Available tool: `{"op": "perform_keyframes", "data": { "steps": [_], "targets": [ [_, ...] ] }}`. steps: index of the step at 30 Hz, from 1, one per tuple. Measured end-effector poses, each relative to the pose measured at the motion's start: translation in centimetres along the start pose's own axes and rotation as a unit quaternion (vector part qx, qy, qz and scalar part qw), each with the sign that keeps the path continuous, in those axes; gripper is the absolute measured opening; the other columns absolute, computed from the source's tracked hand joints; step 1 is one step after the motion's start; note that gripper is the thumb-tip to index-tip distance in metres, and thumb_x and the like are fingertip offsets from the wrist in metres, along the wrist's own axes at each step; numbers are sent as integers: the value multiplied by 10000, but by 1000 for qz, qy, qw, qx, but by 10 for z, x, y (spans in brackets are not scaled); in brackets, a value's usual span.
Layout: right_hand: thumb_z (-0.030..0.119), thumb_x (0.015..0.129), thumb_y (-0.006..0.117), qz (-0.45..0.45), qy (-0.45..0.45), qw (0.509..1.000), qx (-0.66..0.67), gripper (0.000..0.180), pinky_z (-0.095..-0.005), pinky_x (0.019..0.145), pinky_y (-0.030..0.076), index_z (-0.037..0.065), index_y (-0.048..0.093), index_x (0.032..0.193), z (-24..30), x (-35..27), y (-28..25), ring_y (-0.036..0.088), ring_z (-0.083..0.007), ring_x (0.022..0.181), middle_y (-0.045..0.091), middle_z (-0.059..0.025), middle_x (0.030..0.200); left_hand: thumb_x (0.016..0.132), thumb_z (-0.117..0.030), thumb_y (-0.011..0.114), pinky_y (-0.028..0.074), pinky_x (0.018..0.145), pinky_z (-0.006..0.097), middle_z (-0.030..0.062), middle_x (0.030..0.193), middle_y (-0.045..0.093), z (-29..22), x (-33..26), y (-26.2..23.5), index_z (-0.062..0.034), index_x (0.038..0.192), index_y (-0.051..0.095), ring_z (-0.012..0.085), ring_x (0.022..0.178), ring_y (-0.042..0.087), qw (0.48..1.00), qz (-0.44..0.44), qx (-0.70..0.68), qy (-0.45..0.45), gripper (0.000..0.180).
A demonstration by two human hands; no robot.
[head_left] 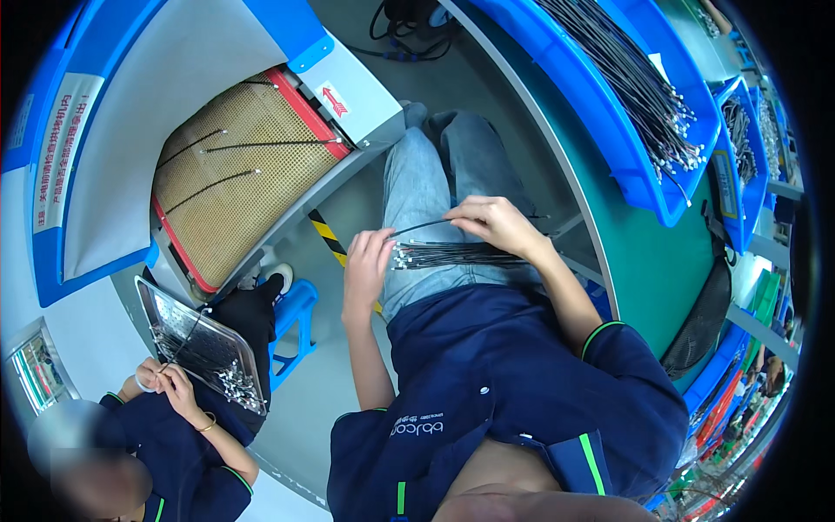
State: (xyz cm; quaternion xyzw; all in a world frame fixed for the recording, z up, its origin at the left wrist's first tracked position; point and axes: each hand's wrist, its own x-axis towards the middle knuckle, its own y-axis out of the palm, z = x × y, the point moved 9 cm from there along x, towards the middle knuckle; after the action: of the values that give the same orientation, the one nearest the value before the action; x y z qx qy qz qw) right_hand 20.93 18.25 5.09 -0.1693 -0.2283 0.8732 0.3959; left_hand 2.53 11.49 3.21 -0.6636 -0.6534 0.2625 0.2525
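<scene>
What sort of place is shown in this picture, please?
Probably a cable workshop: a mesh conveyor carries black cables, a large blue bin holds many more, and a co-worker handles similar ones.

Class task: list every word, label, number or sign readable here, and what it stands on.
Wording isn't copied here, only located.
Red characters, two lines: white label on the blue-and-white machine.
Red arrow sign: the machine's pale corner panel.
White lettering: navy shirt, chest.
Small pale label, upper left: too small to read.
Blue bin's label, right: too small to read.
</scene>
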Motion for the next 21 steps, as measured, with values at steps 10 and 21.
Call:
{"op": "perform_keyframes", "data": {
  "steps": [10, 21],
  "targets": [
    [167, 794, 683, -22, -147, 987, -56, 151, -335, 620, 523, 105, 680, 932, 46, 18, 19, 645, -239, 720, 646, -37, 844, 862, -92, 636, 498, 703, 356, 152, 883, 646, -19, 7, 8, -12, 1037, 579, 263, 815, 643, 989, 30, -133, -63, 201],
    [177, 805, 675, -47, -135, 987, -67, 123, -338, 585, 515, 112, 676, 910, 49, 20, 11, 638, -235, 678, 640, -36, 822, 797, -49, 696, 504, 679, 338, 92, 873, 666, -48, 8, -23, -22, 887, 639, 234, 766, 640, 991, -97, -5, 96, 109]
  ]
}}
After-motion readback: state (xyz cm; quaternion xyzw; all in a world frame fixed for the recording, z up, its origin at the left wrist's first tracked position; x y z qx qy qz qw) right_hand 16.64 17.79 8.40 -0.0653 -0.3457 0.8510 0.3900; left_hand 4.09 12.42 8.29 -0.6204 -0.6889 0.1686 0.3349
